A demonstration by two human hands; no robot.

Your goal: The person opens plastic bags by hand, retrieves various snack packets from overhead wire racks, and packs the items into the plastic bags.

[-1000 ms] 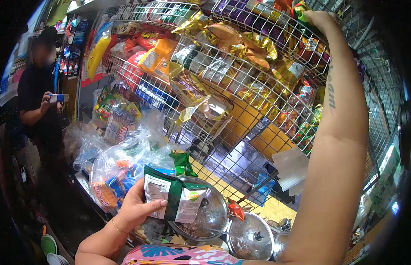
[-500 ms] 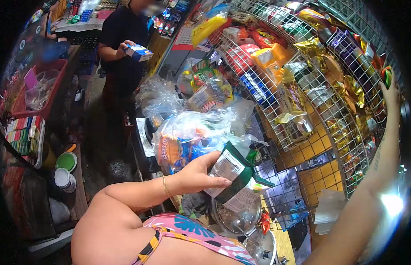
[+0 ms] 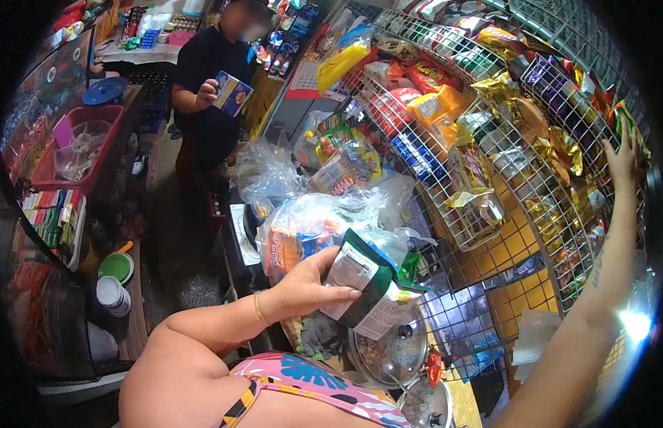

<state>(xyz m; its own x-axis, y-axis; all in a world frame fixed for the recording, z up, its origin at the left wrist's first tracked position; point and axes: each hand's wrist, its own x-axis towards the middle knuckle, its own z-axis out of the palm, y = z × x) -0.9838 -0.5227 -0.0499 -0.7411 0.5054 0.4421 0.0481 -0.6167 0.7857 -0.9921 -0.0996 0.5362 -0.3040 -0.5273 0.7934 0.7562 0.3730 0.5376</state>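
Note:
My left hand [image 3: 308,287] is closed on a pair of dark green sachets [image 3: 360,274] with white printed labels, thumb across the front. Behind them, a clear plastic bag [image 3: 331,214] holds orange and blue packets. At the far right, my right hand [image 3: 622,158] reaches up to the wire basket rack [image 3: 520,167]. Its fingers are spread against or just in front of a green and orange packet [image 3: 619,118]; contact is unclear. Gold and purple packs fill the baskets beside it.
A person [image 3: 217,78] in dark clothes stands across the aisle, holding a blue and yellow box [image 3: 231,95]. Glass-lidded pots [image 3: 390,346] sit below my left hand. To the left are a red basket [image 3: 96,167] and white tubs [image 3: 114,295].
The view has shifted slightly. My right hand's fingers have spread wider near the green packet. The other person has turned the box broadside; my left hand still grips the sachets.

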